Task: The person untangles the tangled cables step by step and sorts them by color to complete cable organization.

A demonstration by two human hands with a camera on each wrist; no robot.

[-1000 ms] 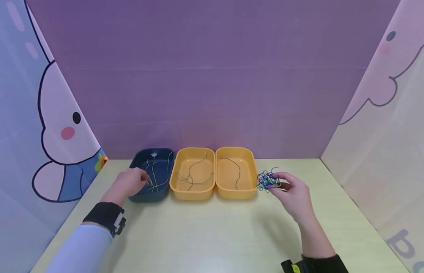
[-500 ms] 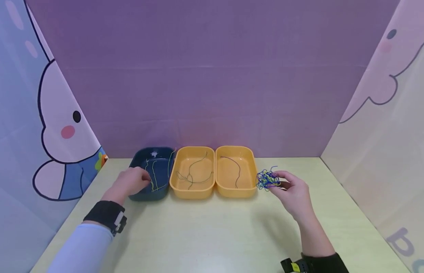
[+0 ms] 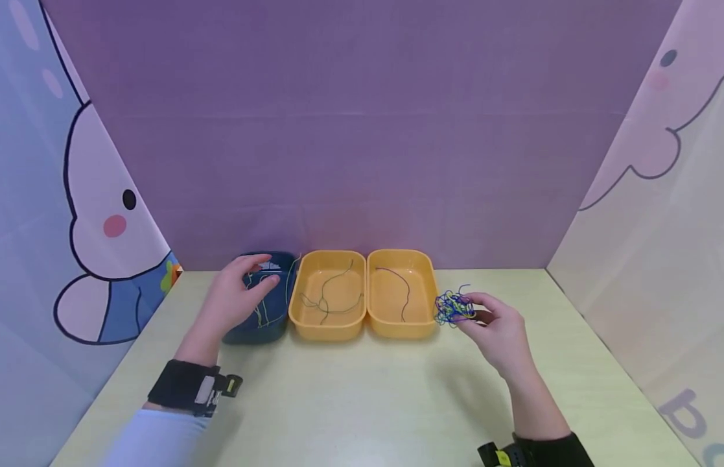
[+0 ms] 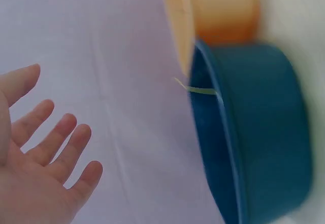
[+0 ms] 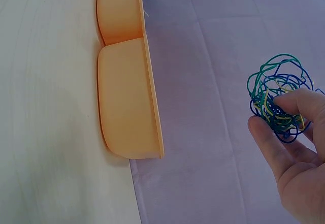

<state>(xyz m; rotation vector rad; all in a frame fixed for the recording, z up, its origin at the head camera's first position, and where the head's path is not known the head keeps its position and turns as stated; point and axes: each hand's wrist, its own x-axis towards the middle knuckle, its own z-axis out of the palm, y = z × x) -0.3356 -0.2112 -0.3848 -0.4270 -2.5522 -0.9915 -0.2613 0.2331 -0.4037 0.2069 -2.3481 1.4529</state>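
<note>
My left hand (image 3: 233, 295) hovers over the dark blue tray (image 3: 253, 335) with its fingers spread and holding nothing; the left wrist view also shows the bare palm. Yellow-green wires (image 3: 265, 312) lie in that tray, partly hidden by the hand, and one strand (image 4: 200, 90) pokes over the rim. My right hand (image 3: 502, 334) pinches a tangle of thin blue, green and yellow wires (image 5: 277, 102) between thumb and fingers. It holds the tangle above the table, just right of the right-hand yellow tray (image 3: 404, 331).
The middle yellow tray (image 3: 328, 333) contains thin greenish wires (image 3: 323, 303). One dark wire (image 3: 408, 292) curves inside the right-hand yellow tray. All three trays stand side by side at the back of the pale table (image 3: 350, 402), against a purple backdrop (image 3: 362, 162).
My left hand has let go of the yellow-green wire in the blue tray, risen and spread its fingers. The right hand keeps holding the tangle in nearly the same place.
</note>
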